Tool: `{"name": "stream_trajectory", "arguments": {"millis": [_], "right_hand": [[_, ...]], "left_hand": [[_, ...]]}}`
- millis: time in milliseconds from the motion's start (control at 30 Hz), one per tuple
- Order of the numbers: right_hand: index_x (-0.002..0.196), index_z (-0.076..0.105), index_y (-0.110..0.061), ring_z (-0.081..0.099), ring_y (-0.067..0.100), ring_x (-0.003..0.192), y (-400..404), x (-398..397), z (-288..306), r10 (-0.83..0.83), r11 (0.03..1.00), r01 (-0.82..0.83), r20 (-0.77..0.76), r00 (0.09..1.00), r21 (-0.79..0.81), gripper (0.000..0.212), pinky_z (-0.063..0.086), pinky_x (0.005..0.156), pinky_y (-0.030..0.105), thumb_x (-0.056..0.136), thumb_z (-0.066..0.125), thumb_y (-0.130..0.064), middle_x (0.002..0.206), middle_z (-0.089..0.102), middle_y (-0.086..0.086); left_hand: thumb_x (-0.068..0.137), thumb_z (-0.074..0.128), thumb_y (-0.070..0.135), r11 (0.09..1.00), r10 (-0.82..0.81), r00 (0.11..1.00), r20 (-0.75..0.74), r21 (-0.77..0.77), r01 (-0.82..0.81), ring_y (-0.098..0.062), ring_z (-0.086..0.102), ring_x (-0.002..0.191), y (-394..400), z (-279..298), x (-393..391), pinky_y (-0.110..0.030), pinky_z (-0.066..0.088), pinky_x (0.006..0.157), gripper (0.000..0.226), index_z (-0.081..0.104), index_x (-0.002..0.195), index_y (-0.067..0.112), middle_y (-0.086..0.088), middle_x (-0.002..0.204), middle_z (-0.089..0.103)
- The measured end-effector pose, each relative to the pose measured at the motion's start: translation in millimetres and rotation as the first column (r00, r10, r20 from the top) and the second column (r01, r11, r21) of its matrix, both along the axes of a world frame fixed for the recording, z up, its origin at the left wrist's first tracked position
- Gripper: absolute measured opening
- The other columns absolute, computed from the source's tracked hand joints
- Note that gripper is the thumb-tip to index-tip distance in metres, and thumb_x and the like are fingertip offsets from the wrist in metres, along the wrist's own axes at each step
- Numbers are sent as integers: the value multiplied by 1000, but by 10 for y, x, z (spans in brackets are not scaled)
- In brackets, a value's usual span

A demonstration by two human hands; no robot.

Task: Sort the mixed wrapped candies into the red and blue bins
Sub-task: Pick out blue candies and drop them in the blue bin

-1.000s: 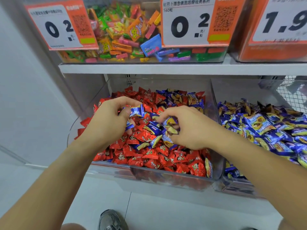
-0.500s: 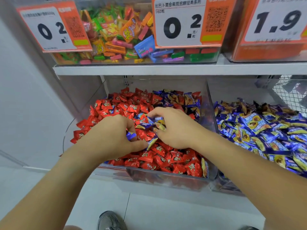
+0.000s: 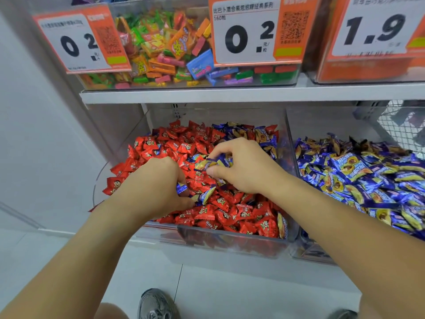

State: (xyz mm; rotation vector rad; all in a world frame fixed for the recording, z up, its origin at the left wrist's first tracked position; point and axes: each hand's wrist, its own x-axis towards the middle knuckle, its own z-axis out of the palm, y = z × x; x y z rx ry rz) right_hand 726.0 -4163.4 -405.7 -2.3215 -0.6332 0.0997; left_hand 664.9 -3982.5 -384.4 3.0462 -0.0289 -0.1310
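Both hands are digging in the red bin (image 3: 230,240): left hand (image 3: 156,187) clutching blue candies (image 3: 181,188), right hand (image 3: 243,166) pinching another blue candy (image 3: 207,164). Right of it, the blue bin (image 3: 308,252) is brimming blue.

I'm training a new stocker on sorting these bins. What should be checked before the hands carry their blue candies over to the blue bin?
1. Right hand pinches blue candies: ok.
2. Left hand grips a blue wrapper: ok.
3. No red candy caught in either hand: cannot tell, the fingers hide their load.
4. Blue bin open and beside the red bin, on its right: ok.
5. Red bin free of blue pieces: not ok, a blue cluster sits at its back right.
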Motion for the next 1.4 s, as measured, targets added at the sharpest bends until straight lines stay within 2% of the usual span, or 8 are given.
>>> {"name": "stream_trajectory", "arguments": {"millis": [167, 400, 500, 767, 1033, 1200, 1300, 1400], "right_hand": [[106, 70, -23, 71, 6, 59, -117, 2, 69, -35, 990, 40, -40, 999, 136, 16, 46, 48, 11, 92, 72, -28, 89, 74, 0], [115, 59, -13, 73, 10, 61, -250, -29, 193, -24, 996, 37, -159, 987, 81, 27, 53, 52, 22, 97, 63, -34, 85, 73, 1], [116, 62, -7, 75, 16, 66, -340, -100, 287, 8, 996, 11, -209, 978, 92, 29, 62, 72, 39, 97, 64, -29, 85, 74, 5], [101, 70, -1, 71, 29, 68, -1099, -362, 395, 7, 916, 133, -346, 938, 378, 28, 55, 57, 36, 90, 70, -27, 84, 72, 16], [88, 70, -15, 44, 31, 62, -1817, -176, 115, -420, 768, 527, -334, 844, 363, 17, 31, 38, 26, 93, 68, -30, 70, 60, 13], [117, 67, -30, 73, 17, 81, -1848, -183, 136, -504, 752, 551, -223, 834, 362, 23, 59, 77, 29, 99, 58, -41, 101, 67, -16], [118, 67, -35, 64, 1, 101, -1843, -185, 139, -492, 802, 502, -119, 863, 325, 23, 50, 91, 22, 100, 54, -42, 105, 67, -20], [116, 69, -31, 58, -18, 85, -1747, -226, 219, -499, 812, 471, -9, 867, 344, 21, 41, 73, 1, 102, 54, -26, 98, 66, -24]], "left_hand": [[83, 70, 31, 994, 30, 999, 40, -103, -26, -11, 62, 59, 82, 55, -73, -34, 53, 59, 16, 77, 72, 21, -1, 69, 71], [96, 55, 32, 922, 231, 949, 214, -359, -143, -16, 47, 51, 150, 154, -137, -28, 37, 53, 24, 57, 74, 23, 0, 57, 53], [99, 47, 26, 822, 285, 936, 205, -555, -129, -17, 42, 50, 41, 124, -120, -30, 35, 54, 29, 53, 72, 17, -1, 59, 53], [104, 43, 29, 497, 79, 983, 164, -861, 104, -10, 37, 33, -780, 148, -17, -19, 28, 42, 37, 50, 69, 18, -8, 56, 65], [84, 76, 28, 554, 21, 909, 416, -762, 336, -2, 56, 74, -1696, -50, 458, -12, 42, 70, 19, 64, 98, 21, 9, 83, 62], [86, 72, 30, 556, -261, 891, 372, -697, 454, -7, 49, 125, -1834, -113, 464, -24, 38, 106, 62, 44, 141, 23, 1, 132, 54], [90, 62, 16, 614, -193, 857, 477, -623, 485, 7, 52, 107, -1591, -69, 395, -20, 39, 101, 45, 54, 133, 23, 6, 129, 58], [90, 58, 11, 777, -211, 902, 376, -495, 388, 4, 53, 90, -1188, -30, 318, -21, 40, 86, 28, 66, 111, 27, 7, 114, 62]]}}
